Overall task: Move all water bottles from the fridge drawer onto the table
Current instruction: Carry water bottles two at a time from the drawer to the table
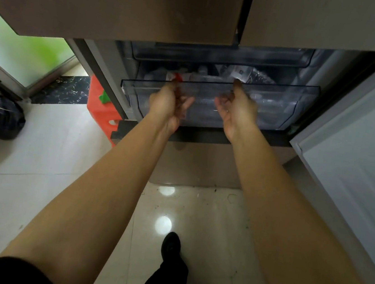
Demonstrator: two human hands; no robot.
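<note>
Both the left grip [171, 99] and right grip [236, 105] are hooking the drawer's [281, 101] front rim; bottles [176, 76] are lying inside the drawer. Pulling level, equally each side, is looking wisest.

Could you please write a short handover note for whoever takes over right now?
Left hand: at the front of the fridge drawer, blurred, grip unclear.
Right hand: a finger hooked over the drawer's rim.
Water bottles: lying in the drawer, which is partly pulled out.
Done: no bottle in either hand; table not in view.
Left: lift out every bottle and carry it to the table.
</note>
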